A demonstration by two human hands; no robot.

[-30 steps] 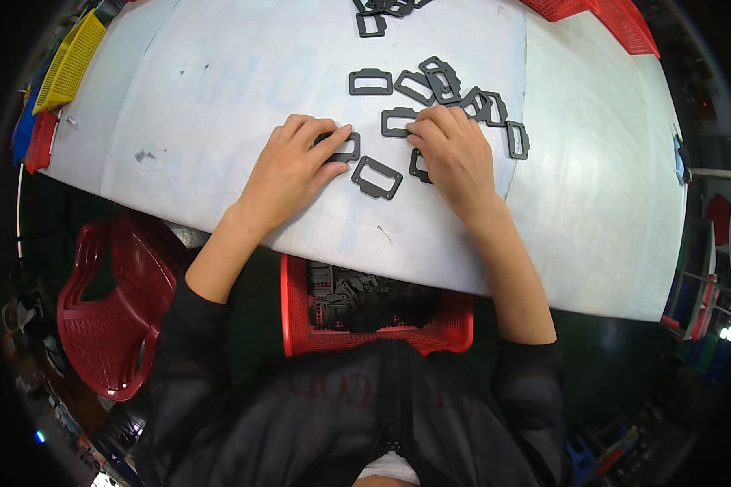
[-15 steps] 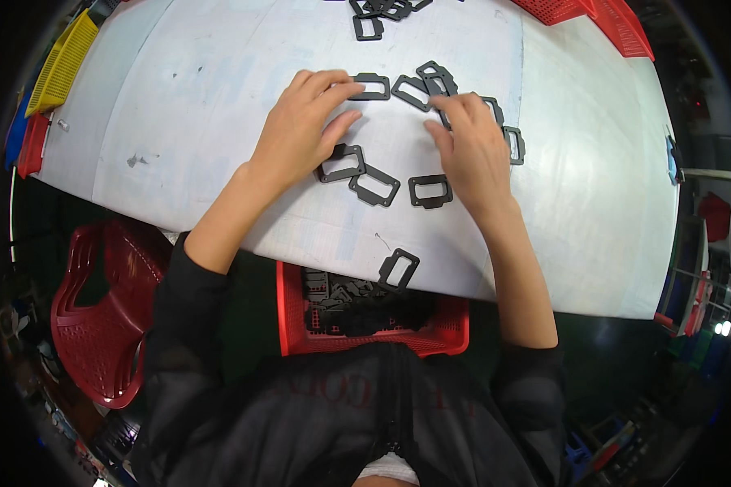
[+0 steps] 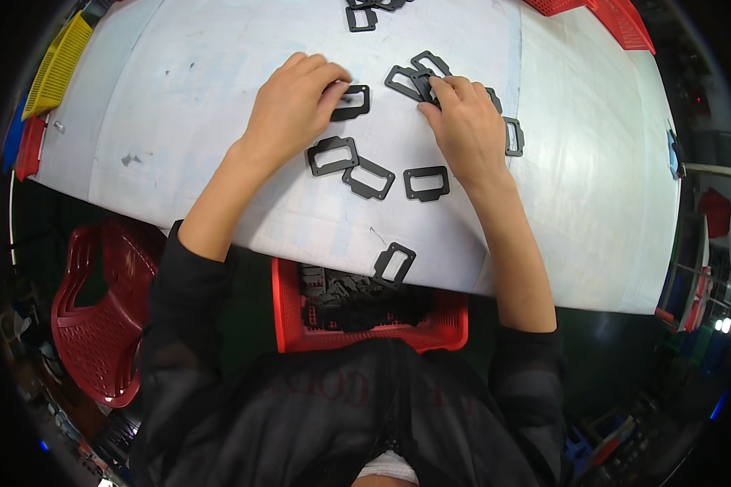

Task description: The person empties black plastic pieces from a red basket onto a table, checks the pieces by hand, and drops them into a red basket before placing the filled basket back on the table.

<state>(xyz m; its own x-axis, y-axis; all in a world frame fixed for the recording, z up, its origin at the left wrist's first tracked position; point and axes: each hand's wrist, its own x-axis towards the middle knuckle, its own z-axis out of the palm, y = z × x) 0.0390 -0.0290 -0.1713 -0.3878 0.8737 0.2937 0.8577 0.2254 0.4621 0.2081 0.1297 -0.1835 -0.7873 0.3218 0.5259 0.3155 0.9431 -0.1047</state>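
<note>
Several black rectangular plastic frames lie on a white table (image 3: 179, 89). My left hand (image 3: 292, 105) rests on the table with its fingertips pressing one black frame (image 3: 353, 103). My right hand (image 3: 463, 130) lies over a cluster of overlapping frames (image 3: 414, 77), fingertips on them. Between the hands, nearer me, lie three loose frames (image 3: 332, 155), (image 3: 369, 178), (image 3: 426, 183). One more frame (image 3: 395, 263) sits at the table's near edge, partly over it.
A red basket (image 3: 365, 312) holding black parts sits on my lap below the table edge. A red plastic stool (image 3: 97, 308) stands at my left. Yellow, blue and red bins (image 3: 53, 69) sit at the table's far left, red trays (image 3: 609, 20) at the far right.
Both hands have moved away from me toward the far frames. Loose frames were left behind near the middle, and one frame now lies at the near table edge above the basket.
</note>
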